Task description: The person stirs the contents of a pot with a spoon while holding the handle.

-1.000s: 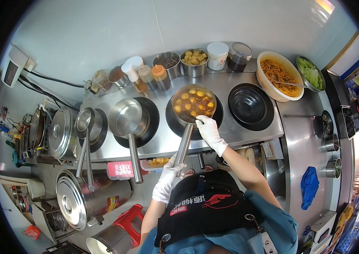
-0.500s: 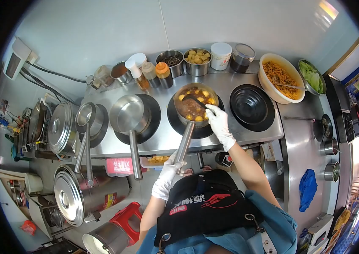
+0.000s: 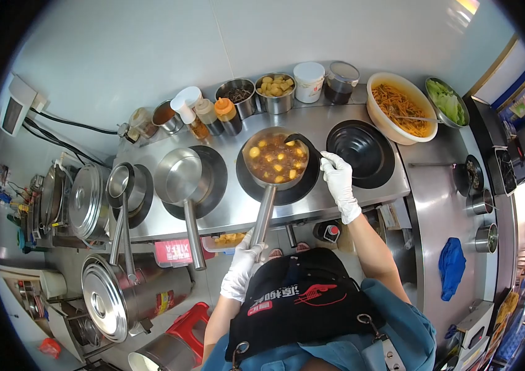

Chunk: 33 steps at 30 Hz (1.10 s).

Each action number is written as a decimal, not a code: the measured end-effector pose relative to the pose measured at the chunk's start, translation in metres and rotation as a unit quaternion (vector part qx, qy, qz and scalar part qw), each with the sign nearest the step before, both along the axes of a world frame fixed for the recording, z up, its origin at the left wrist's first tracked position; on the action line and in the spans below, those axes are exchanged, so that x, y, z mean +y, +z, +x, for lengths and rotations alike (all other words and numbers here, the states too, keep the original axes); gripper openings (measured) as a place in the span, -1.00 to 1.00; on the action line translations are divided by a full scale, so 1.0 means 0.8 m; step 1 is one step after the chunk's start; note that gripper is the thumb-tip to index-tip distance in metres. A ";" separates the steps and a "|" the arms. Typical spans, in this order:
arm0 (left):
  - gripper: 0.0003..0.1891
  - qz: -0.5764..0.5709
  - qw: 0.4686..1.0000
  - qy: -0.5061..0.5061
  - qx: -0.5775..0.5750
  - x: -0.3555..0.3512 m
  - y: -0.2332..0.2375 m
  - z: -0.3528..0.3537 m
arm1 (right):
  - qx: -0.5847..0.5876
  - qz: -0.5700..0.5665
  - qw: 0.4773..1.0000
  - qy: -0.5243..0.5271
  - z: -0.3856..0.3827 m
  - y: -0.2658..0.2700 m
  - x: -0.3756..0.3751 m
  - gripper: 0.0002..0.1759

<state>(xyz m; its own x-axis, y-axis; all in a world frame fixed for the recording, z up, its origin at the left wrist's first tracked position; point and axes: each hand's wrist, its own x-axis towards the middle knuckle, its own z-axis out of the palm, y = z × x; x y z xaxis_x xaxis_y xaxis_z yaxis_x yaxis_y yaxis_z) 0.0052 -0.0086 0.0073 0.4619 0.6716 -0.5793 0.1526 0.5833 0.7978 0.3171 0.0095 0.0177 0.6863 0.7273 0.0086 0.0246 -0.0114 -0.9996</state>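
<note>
Saucepan [image 3: 266, 209] and bubbling broth [image 3: 276, 162] sat over a black burner ring [image 3: 305, 192], the left hand [image 3: 242, 266] gripping the handle, the right [image 3: 339, 182] grasping a black utensil [image 3: 312, 149]. Stirring seemed underway; the next move called for a steady handle.

Location type: commercial kitchen, consistent with a small food-service outlet. Indicators: a stainless-steel cooking desk [image 3: 219, 130] carries a row of round black burner plates [image 3: 214, 195], several fitted with long-handled steel saucepans [image 3: 180, 175]. Along its rear edge stand steel tubs of prepared food [image 3: 276, 93], orange-capped squeeze bottles [image 3: 228, 116] and a white lidded bucket [image 3: 309, 81]. A large cream plastic basin [image 3: 400, 108] holds orange shredded food. Large cylindrical lidded steel stockpots [image 3: 104, 297] stand at the left. Pale, smooth wall panels [image 3: 132, 55] back the cooking line.
</note>
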 end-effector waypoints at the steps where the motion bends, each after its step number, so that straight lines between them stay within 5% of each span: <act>1: -0.39 -0.010 1.000 0.009 -0.001 0.001 0.000 0.002 | 0.001 0.000 1.000 0.000 0.000 -0.001 0.000 -0.80; 33: -0.46 0.006 1.000 0.008 0.018 0.005 0.008 0.008 | -0.004 -0.006 1.000 0.012 0.001 -0.002 -0.007 -0.78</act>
<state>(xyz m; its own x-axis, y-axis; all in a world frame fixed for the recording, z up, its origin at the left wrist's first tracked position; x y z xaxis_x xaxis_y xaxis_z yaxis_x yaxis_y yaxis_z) 0.0116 -0.0046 0.0136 0.4306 0.6850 -0.5877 0.1719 0.5769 0.7985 0.3183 0.0042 0.0158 0.6688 0.7434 0.0039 0.0321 -0.0236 -0.9992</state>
